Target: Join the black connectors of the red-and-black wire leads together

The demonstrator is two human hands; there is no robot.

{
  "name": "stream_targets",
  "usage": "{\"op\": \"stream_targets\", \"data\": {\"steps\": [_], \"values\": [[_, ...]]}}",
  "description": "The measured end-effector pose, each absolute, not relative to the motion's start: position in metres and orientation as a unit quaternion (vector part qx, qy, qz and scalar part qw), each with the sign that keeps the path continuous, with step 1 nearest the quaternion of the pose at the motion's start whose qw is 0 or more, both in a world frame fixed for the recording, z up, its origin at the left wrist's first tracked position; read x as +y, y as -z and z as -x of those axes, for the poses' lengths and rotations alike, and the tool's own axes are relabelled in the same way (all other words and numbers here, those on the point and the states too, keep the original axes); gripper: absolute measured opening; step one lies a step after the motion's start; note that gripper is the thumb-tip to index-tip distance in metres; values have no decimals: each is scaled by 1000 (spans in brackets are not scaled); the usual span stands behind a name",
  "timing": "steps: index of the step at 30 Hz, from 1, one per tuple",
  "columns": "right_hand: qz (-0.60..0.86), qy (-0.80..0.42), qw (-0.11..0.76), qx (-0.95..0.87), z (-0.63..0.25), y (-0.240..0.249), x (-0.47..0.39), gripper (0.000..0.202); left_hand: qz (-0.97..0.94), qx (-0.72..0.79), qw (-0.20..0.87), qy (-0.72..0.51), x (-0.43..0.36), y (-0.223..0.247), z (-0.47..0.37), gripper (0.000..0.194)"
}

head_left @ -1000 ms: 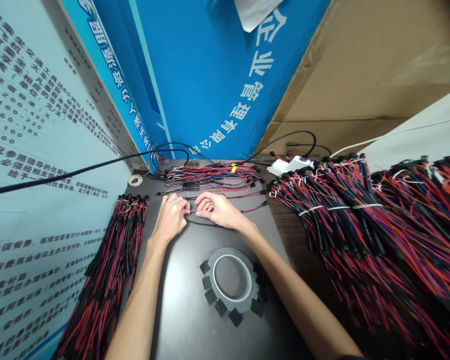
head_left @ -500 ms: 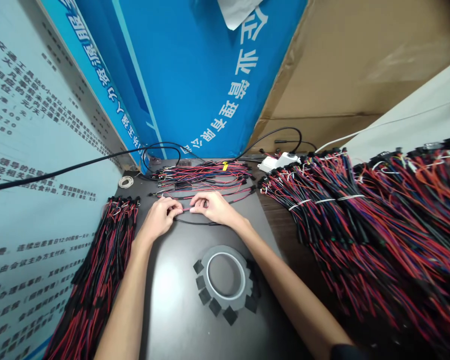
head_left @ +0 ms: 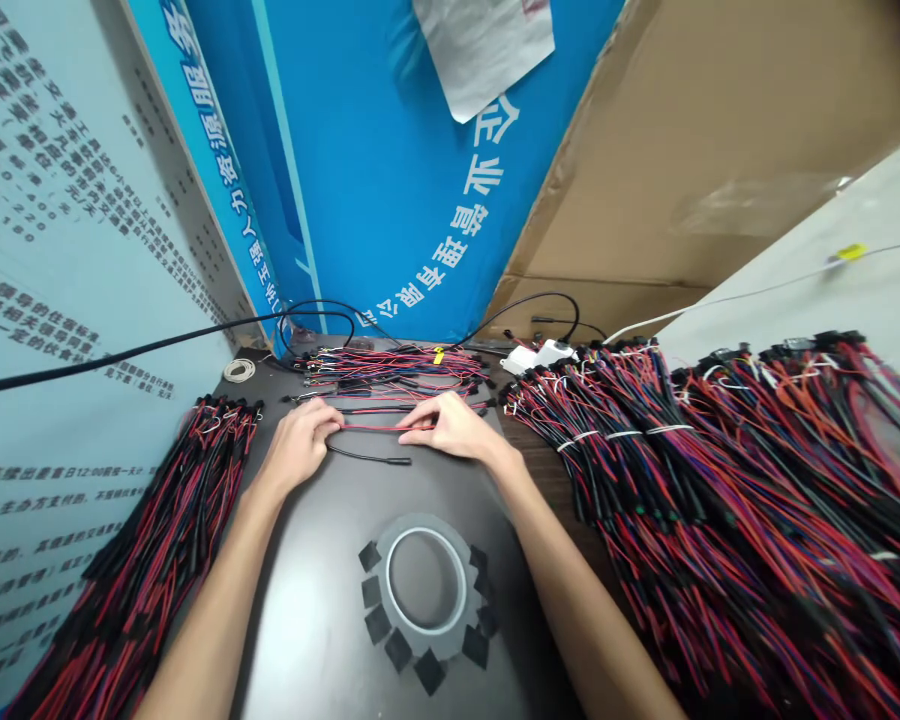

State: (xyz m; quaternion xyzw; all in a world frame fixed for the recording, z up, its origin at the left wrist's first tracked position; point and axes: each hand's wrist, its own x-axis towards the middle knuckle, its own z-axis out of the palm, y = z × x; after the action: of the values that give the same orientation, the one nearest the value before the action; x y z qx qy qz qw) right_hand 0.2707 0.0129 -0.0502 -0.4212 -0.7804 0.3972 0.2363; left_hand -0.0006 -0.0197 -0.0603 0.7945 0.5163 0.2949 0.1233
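Observation:
A thin red-and-black wire harness (head_left: 371,429) runs level between my two hands, just above the grey table. My left hand (head_left: 300,443) pinches its left part, with finger and thumb closed. From below that hand a black cable end (head_left: 371,458) trails to the right over the table. My right hand (head_left: 450,428) is closed on the harness's right part, its thumb and forefinger pointing left. Behind both hands lies a row of similar red and black wires (head_left: 397,372) with a yellow tag. Nearer me sits a tape roll (head_left: 461,620) with black square pieces stuck around its rim.
Large tied wire bundles (head_left: 645,470) fill the right side. Another bundle (head_left: 165,540) lies along the left edge. A blue printed panel (head_left: 390,200) and a cardboard sheet (head_left: 645,150) stand behind the table. A black cable (head_left: 120,355) crosses at left. A white adapter (head_left: 540,357) lies at the back.
My hands have moved apart, the right one sliding rightward along the harness, so a longer stretch shows between them. The free black cable end now shows clearly. The camera view has shifted.

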Motion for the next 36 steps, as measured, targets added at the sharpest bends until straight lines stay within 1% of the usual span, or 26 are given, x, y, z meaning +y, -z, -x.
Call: {"op": "stream_targets", "data": {"steps": [4, 9, 11, 16, 18, 21, 24, 28, 33, 36], "values": [[434, -428, 224, -760, -298, 46, 17, 35, -784, 499, 162, -331, -20, 58, 1, 22], [452, -475, 217, -723, -317, 44, 18, 37, -794, 458, 188, -352, -19, 58, -4, 31], [449, -478, 224, -721, -319, 44, 17, 36, -799, 458, 177, -349, -19, 60, -6, 35], [469, -464, 255, -707, -319, 46, 14, 33, -809, 480, 109, -321, -22, 63, -8, 49], [477, -466, 260, -699, -320, 48, 13, 31, -811, 482, 97, -317, -22, 63, -10, 47], [484, -471, 261, -689, -323, 52, 13, 30, -793, 497, 105, -336, -22, 63, -14, 36], [481, -455, 275, -697, -328, 56, 15, 32, -743, 535, 151, -372, -20, 63, -18, 27], [467, -436, 278, -717, -330, 58, 16, 34, -686, 558, 240, -400, -18, 63, -19, 24], [471, -430, 271, -721, -328, 59, 15, 35, -633, 559, 323, -428, -18, 59, -18, 28], [470, -429, 275, -721, -328, 61, 15, 34, -607, 555, 356, -444, -19, 55, -18, 21]]}}
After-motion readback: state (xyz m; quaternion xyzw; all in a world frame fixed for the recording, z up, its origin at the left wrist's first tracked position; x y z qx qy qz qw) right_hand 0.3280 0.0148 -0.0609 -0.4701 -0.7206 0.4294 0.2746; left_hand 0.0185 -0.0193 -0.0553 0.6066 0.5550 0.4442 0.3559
